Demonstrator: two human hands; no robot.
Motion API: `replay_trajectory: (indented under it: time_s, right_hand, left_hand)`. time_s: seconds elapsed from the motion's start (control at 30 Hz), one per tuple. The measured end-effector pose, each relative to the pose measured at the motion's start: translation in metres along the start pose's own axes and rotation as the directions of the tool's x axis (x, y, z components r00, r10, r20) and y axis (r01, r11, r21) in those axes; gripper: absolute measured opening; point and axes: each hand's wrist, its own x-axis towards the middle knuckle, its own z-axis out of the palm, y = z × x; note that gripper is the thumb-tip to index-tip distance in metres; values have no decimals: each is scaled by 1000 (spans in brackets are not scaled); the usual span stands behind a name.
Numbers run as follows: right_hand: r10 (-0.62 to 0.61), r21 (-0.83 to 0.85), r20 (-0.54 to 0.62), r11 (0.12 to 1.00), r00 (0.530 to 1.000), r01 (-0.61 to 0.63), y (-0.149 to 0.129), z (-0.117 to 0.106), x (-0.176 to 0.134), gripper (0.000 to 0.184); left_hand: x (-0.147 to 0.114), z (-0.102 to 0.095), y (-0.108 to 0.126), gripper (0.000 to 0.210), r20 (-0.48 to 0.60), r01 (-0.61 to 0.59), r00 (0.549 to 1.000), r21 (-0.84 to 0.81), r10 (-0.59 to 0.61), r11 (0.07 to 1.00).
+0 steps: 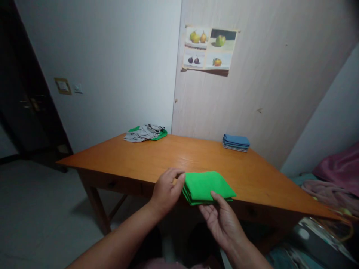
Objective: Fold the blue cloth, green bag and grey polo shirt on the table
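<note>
A bright green folded cloth (206,185) is held up at the front edge of the wooden table (129,160). My left hand (167,190) pinches its left side, thumb and fingers at the corner. From below and in front, my right hand (221,218) grips the near edge, its thumb on top and its fingers underneath. Several layers show along the cloth's left and near sides. Both hands are closed on this one cloth.
At the table's back left lies a crumpled heap of grey striped and green cloth (146,133). A neat stack of folded blue and checked cloths (236,142) sits at the back right. Pink and purple fabric (336,179) is piled beyond the table's right side.
</note>
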Motion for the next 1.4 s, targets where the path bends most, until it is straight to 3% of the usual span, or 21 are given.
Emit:
replay_trajectory:
  time_s: [0.07,0.13,0.27,0.4,0.47,0.67,0.77,0.9,0.97,1.1,1.17,1.3,1.4]
  right_hand:
    - [7,8,-17,1000,1000,-7,-7,1,-2,37]
    - [12,17,-16,1000,1000,-11,-13,2,-2,39]
    - [6,6,-8,1000,1000,-6,-17,3,-5,40]
    - [25,-20,9,999,1000,-24,-17,4,-9,41]
    - [39,-21,4,999,999,-39,-17,5,-12,42]
    - [45,-50,61,998,997,-42,-9,4,-17,49]
    - [41,-73,71,997,997,-36,-5,2,-14,51]
    - [16,-111,64,994,998,-9,-3,0,-13,51]
    - [6,-141,82,990,997,6,-3,1,-14,47]
    - [-25,-188,129,981,991,49,0,2,-16,48]
    - [-42,-195,134,978,990,68,2,1,-16,53]
    - [-63,-202,147,975,987,92,2,-4,-14,53]
    - [-39,-193,204,978,978,79,-5,-11,-14,48]
  left_hand:
    - [4,-1,-16,29,-76,165,981,-168,-180,972]
    - [5,1,-29,28,-61,297,941,-314,-332,901]
    - [-1,12,-34,25,146,502,853,-495,-501,709]
    - [-3,18,-20,27,357,646,756,-545,-549,534]
    - [-2,21,-16,25,394,657,745,-573,-538,490]
    - [0,33,-25,15,341,631,737,-658,-584,412]
    - [-1,33,-26,19,381,637,705,-711,-599,298]
    - [-2,24,-19,36,520,683,643,-721,-563,114]
    - [-3,22,-16,39,534,686,650,-719,-540,115]
    - [-1,25,-15,34,431,612,714,-767,-552,192]
    - [1,28,-16,30,420,584,725,-795,-547,163]
    - [5,26,-16,29,473,599,719,-793,-509,109]
    - [13,16,-15,36,610,687,690,-722,-390,87]
